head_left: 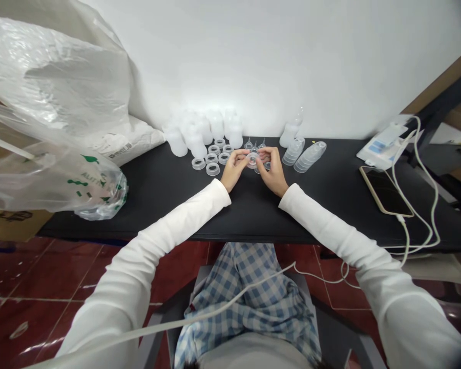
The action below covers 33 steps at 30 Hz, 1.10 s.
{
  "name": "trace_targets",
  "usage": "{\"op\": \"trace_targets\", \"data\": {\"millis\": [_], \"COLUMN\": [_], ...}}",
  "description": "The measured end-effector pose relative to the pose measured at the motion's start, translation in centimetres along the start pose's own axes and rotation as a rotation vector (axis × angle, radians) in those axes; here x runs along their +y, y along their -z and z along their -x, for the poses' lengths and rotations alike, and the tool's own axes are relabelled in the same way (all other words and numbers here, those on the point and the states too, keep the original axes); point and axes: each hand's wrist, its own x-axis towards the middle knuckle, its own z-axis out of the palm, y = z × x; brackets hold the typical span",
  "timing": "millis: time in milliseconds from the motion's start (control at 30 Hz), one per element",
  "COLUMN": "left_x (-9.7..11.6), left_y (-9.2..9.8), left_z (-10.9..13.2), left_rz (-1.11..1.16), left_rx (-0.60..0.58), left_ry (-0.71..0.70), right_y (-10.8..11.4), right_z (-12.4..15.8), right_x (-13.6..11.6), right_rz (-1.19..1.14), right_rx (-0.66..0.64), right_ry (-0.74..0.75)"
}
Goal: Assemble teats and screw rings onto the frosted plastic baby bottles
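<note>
My left hand point(234, 168) and my right hand point(271, 169) meet over the middle of the black table point(157, 189). Both pinch one small clear plastic ring point(252, 160) between their fingertips. Several loose clear rings point(212, 159) lie just left of my left hand. Behind them stand several translucent white bottles point(203, 133). A few clear nipples point(253, 145) sit just beyond my fingers. To the right lie two stacks of clear caps point(309, 156) and one more bottle point(290, 133) with a nipple on it.
Large clear plastic bags point(57, 128) fill the table's left end. A phone point(386, 190) lies face up at the right, with a white cable point(426, 205) and a white device point(384, 146) behind it. A white wall backs the table. Red tiled floor lies below.
</note>
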Motion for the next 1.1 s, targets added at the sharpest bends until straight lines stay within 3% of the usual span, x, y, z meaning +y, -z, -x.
{"op": "trace_targets", "data": {"millis": [533, 767, 1100], "left_x": [0.23, 0.06, 0.43], "left_y": [-0.31, -0.12, -0.30], "left_z": [0.38, 0.36, 0.37], "left_rz": [-0.261, -0.248, -0.188], "left_rx": [0.031, -0.047, -0.017], "left_ry": [-0.167, -0.157, -0.095], "right_y": [0.16, 0.52, 0.37], "right_z": [0.11, -0.11, -0.22], "right_x": [-0.47, -0.28, -0.50], "right_rz": [0.031, 0.014, -0.129], "right_rx": [-0.069, -0.041, -0.024], "right_ry": [0.046, -0.038, -0.181]}}
